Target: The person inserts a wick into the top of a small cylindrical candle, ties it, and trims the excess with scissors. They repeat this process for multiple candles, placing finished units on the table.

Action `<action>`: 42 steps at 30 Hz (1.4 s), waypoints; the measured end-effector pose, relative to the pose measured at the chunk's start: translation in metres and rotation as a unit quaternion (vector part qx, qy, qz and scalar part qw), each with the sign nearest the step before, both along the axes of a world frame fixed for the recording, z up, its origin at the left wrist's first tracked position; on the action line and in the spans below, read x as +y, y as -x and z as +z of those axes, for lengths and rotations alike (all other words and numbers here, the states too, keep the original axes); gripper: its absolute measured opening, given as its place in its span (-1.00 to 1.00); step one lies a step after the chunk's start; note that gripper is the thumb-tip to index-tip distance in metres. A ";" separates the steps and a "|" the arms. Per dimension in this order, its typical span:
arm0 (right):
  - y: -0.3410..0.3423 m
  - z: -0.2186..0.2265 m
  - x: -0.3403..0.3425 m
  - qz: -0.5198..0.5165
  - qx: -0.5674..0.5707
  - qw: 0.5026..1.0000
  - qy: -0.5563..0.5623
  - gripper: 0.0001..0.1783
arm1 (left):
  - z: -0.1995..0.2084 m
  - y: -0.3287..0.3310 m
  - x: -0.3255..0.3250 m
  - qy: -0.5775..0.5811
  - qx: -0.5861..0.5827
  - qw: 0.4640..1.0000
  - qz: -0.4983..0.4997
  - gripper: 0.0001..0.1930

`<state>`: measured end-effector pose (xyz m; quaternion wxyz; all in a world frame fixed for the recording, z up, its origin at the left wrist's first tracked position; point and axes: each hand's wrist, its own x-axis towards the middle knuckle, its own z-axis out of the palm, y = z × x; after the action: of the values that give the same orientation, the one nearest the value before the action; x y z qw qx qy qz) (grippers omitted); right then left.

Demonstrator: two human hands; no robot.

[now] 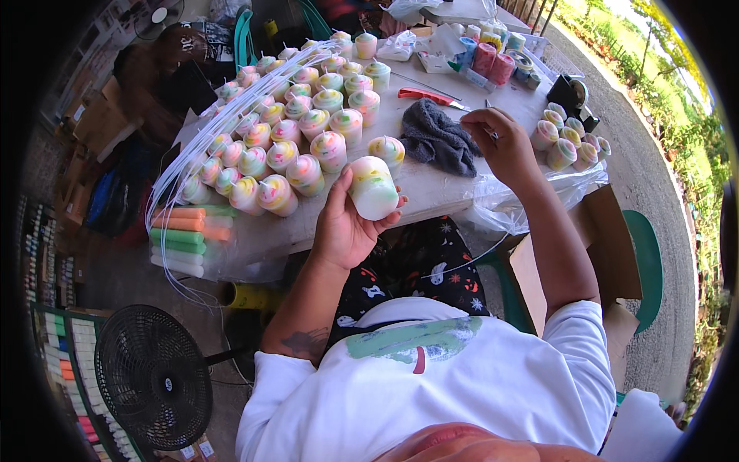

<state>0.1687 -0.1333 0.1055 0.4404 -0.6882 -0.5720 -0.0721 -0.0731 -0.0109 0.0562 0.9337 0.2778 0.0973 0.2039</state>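
Observation:
In my left hand (344, 223) rests a stubby white candle (374, 192) swirled with yellow, green and pink, tilted so its pale end faces me. The fingers wrap round its side. My right hand (504, 145) is raised over the table, just right of a crumpled dark grey cloth (437, 137); its fingertips are drawn together, and what they hold, if anything, is too small to make out. Beyond the cloth lies a red-handled knife (426, 95), its blade end near my right fingertips. Another multicoloured candle (386, 154) stands just behind the held one.
Rows of similar candles (314, 123) fill the table's left half, with long white wicks (223, 115) draped across them. Green, orange and white sticks (178, 239) lie at the left corner. Smaller candles (566, 142) and a tape dispenser (571, 94) sit right. A black fan (154, 377) stands lower left.

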 end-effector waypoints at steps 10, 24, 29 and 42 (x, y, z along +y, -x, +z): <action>0.056 -0.011 -0.009 0.091 -0.013 0.995 0.027 -0.79 | -0.015 0.001 -0.001 0.062 -0.020 0.997 0.037 -0.44; 0.046 -0.028 -0.029 0.069 -0.226 0.951 0.200 -0.72 | -0.024 0.003 -0.001 0.077 0.000 0.997 0.030 -0.45; 0.095 -0.158 -0.114 0.097 -0.127 0.912 0.378 -0.72 | -0.027 -0.008 -0.009 0.073 0.034 0.997 -0.020 -0.49; 0.081 -0.105 -0.099 0.098 0.158 0.944 0.274 -0.84 | -0.025 -0.017 -0.023 0.037 0.055 0.998 -0.013 -0.53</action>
<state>0.0878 -0.2320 0.0006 0.3244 -0.7257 -0.5570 0.2406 -0.0558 -0.0337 0.0316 0.9391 0.2551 0.1526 0.1724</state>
